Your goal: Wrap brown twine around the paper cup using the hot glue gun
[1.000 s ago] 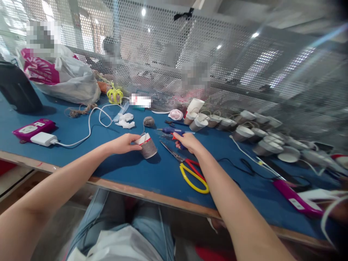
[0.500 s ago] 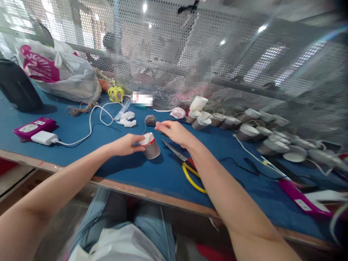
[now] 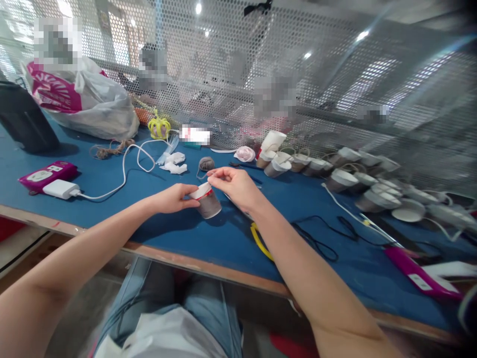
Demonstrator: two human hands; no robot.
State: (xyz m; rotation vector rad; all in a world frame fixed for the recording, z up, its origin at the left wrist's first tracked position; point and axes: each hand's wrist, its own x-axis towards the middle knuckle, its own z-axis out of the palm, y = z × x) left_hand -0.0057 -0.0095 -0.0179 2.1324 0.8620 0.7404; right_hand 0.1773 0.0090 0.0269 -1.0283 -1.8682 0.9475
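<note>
Left hand [image 3: 172, 198] grips tilted gray cup [image 3: 209, 205] at rim, cup over blue table [image 3: 223, 243]; right hand [image 3: 235, 187] at same rim, fingertips narrowed, whether holding anything indeterminate; yarn ball [image 3: 206, 163] just beyond

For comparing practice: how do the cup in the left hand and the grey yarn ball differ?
The left hand holds the cup; the yarn ball rests on the blue table. The cup is larger, with red trim; the ball is smaller, plain grey. Both show grey.
</note>
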